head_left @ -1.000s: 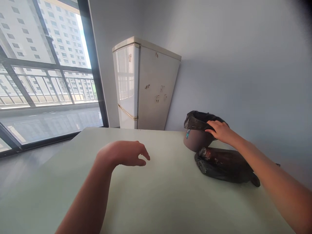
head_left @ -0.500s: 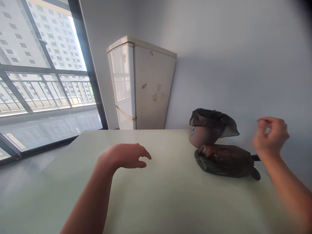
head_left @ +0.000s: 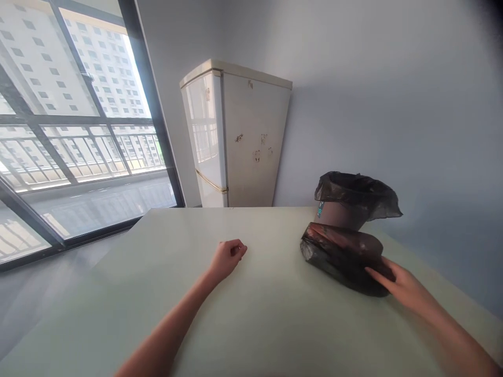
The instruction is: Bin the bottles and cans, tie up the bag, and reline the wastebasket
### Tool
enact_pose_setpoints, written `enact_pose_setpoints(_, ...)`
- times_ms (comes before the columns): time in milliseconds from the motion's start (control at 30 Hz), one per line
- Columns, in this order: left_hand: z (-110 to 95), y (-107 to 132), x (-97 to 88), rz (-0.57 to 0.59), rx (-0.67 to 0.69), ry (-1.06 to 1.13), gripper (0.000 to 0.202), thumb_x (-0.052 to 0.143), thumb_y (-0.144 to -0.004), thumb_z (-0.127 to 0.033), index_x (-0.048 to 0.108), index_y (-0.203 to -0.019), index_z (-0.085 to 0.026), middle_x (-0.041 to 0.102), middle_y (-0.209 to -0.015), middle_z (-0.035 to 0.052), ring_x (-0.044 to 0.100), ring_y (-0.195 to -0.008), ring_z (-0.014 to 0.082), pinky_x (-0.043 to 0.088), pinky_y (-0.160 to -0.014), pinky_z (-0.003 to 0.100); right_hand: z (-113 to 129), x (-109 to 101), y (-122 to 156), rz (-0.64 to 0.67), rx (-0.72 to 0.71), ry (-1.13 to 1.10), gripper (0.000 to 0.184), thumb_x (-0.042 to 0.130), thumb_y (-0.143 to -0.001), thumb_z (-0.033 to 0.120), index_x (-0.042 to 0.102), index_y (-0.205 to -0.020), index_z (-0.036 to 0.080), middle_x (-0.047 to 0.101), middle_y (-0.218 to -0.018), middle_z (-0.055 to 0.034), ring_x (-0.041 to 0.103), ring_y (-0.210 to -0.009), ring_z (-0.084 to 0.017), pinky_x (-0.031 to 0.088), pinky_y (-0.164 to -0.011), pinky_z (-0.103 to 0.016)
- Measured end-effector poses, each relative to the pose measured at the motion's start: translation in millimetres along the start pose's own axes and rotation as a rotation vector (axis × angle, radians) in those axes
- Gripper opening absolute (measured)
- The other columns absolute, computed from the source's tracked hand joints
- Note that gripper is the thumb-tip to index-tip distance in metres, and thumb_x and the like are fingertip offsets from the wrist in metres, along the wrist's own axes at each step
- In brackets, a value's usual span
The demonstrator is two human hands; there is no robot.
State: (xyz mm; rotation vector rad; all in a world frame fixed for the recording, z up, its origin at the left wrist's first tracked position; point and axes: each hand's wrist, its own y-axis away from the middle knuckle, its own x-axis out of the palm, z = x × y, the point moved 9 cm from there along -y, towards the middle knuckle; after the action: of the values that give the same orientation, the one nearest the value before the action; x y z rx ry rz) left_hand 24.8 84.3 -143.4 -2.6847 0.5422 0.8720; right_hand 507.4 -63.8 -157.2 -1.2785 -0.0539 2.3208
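A filled black plastic bag (head_left: pixel 340 256) lies on its side on the pale table, with something reddish showing dimly through it. My right hand (head_left: pixel 396 277) has hold of the bag's right end, thumb on the near side and fingers partly hidden behind the plastic. Left of the bag, my left hand (head_left: pixel 229 256) hovers over or rests on the table, fingers curled in and nothing visible in them. Just behind the bag stands a brownish trash bin (head_left: pixel 341 213), its rim covered by a black bin liner (head_left: pixel 363 193).
The pale green table (head_left: pixel 251 324) reaches to the wall on the right. Beyond its far edge stands a white refrigerator (head_left: pixel 253 146) with stained patches. A dark-framed glass door (head_left: pixel 78 120) is on the left, with a balcony railing outside.
My right hand has come down from above the table's right side onto the bag, which has shifted slightly left and turned. The fingers of my left hand have curled in.
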Motion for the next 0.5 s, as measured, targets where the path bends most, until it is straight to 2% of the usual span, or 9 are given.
enact_pose_setpoints(67,9.9,4.5,6.0,-0.042,0.016,0.001,0.034,0.044,-0.099,-0.047,0.057,-0.08,-0.021,0.053,-0.064,-0.002,0.052,-0.062,0.0154,0.045,-0.065,0.029,35.5,36.0,7.9,0.144,-0.036,-0.213,0.037,0.065,-0.086,0.063,0.074,-0.086,0.028,0.081,-0.093,-0.0098,0.078,-0.089,-0.038,0.066,-0.076,-0.046)
enact_pose_setpoints(100,12.7,5.7,7.3,-0.056,0.029,-0.012,0.034,0.043,-0.1,-0.047,0.056,-0.081,-0.022,0.053,-0.064,-0.002,0.05,-0.062,0.0152,0.044,-0.065,0.029,56.6,49.8,11.9,0.176,-0.06,-0.292,0.037,0.068,-0.084,0.062,0.072,-0.084,0.025,0.08,-0.089,-0.0096,0.078,-0.084,-0.038,0.066,-0.072,-0.048)
enact_pose_setpoints(200,15.4,7.5,8.4,-0.08,0.063,-0.057,0.035,0.04,-0.102,-0.049,0.056,-0.084,-0.023,0.057,-0.069,-0.0007,0.05,-0.065,0.0158,0.045,-0.068,0.029,122.9,86.6,25.6,0.247,-0.087,-0.495,0.034,0.067,-0.09,0.055,0.07,-0.098,0.022,0.079,-0.087,-0.0072,0.076,-0.073,-0.03,0.063,-0.054,-0.039)
enact_pose_setpoints(267,14.8,9.5,11.0,-0.072,0.075,-0.071,0.035,0.038,-0.102,-0.049,0.056,-0.087,-0.023,0.058,-0.07,0.0,0.053,-0.066,0.0165,0.047,-0.069,0.029,167.0,111.0,36.9,0.337,-0.086,-0.579,0.034,0.064,-0.095,0.054,0.067,-0.099,0.021,0.078,-0.086,-0.0061,0.075,-0.072,-0.027,0.062,-0.052,-0.035)
enact_pose_setpoints(333,12.8,12.8,15.9,-0.054,0.084,-0.076,0.035,0.039,-0.103,-0.05,0.057,-0.088,-0.023,0.058,-0.07,-0.0001,0.054,-0.065,0.0166,0.047,-0.069,0.029,212.9,129.3,48.8,0.445,-0.176,-0.627,0.032,0.061,-0.098,0.052,0.067,-0.102,0.02,0.078,-0.094,-0.0084,0.076,-0.084,-0.027,0.066,-0.065,-0.037)
enact_pose_setpoints(400,8.6,17.1,21.3,-0.04,0.107,-0.081,0.034,0.039,-0.103,-0.048,0.058,-0.09,-0.023,0.057,-0.071,-0.0005,0.054,-0.065,0.0159,0.048,-0.068,0.028,251.7,138.3,59.5,0.526,-0.332,-0.638,0.03,0.059,-0.102,0.045,0.068,-0.116,0.02,0.077,-0.114,-0.0122,0.075,-0.107,-0.028,0.065,-0.09,-0.043)
enact_pose_setpoints(467,3.4,21.5,25.7,-0.031,0.139,-0.087,0.032,0.04,-0.104,-0.046,0.059,-0.092,-0.023,0.059,-0.073,-0.0006,0.055,-0.066,0.0152,0.048,-0.068,0.028,272.9,140.1,64.3,0.541,-0.459,-0.627,0.036,0.055,-0.105,0.038,0.062,-0.136,0.021,0.073,-0.13,-0.0143,0.069,-0.124,-0.027,0.058,-0.106,-0.047)
enact_pose_setpoints(500,1.3,23.4,27.3,-0.028,0.151,-0.089,0.03,0.04,-0.105,-0.044,0.059,-0.094,-0.023,0.06,-0.075,-0.0007,0.055,-0.067,0.0151,0.048,-0.069,0.027,276.9,139.6,64.0,0.532,-0.504,-0.617,0.04,0.052,-0.106,0.036,0.057,-0.143,0.022,0.072,-0.134,-0.0145,0.069,-0.126,-0.026,0.057,-0.108,-0.047)
